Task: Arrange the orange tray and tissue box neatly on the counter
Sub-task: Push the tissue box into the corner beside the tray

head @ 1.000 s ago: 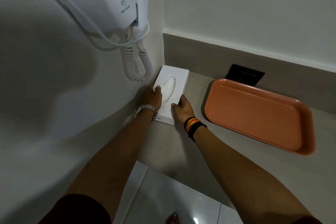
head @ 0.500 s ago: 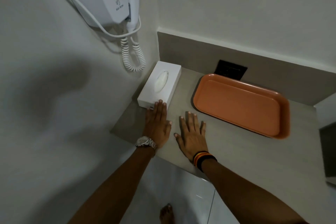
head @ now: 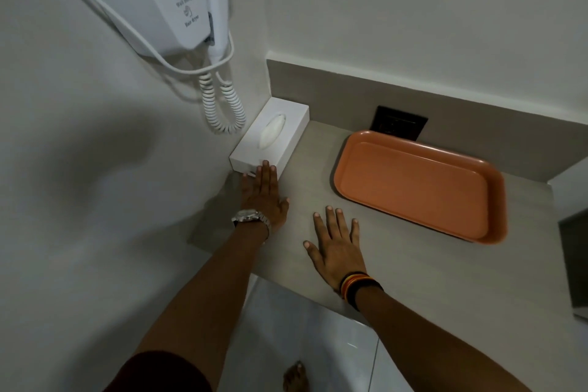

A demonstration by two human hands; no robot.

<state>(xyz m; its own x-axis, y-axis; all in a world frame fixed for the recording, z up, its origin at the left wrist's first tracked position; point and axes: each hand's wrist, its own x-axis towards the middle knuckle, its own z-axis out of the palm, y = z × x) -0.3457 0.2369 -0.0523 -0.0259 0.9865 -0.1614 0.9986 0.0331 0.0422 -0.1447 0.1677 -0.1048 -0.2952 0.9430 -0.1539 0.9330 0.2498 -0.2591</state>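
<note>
A white tissue box [head: 280, 130] lies in the back left corner of the grey counter [head: 397, 264], along the left wall. An empty orange tray [head: 416, 184] rests flat to its right, near the backsplash. My left hand [head: 262, 197] lies flat on the counter with its fingers apart, and the fingertips touch the near end of the tissue box. My right hand [head: 337, 245] rests flat and spread on the counter in front of the tray, apart from it. Neither hand holds anything.
A wall-mounted white hair dryer [head: 178, 0] with a coiled cord [head: 222, 105] hangs above the tissue box. A black socket plate [head: 399, 122] sits in the backsplash behind the tray. White floor tiles and a bare foot [head: 294, 379] show below the counter's front edge.
Both hands let go of the tissue box's sides and drew back to lie flat on the counter. The box now rests in the corner by the wall.
</note>
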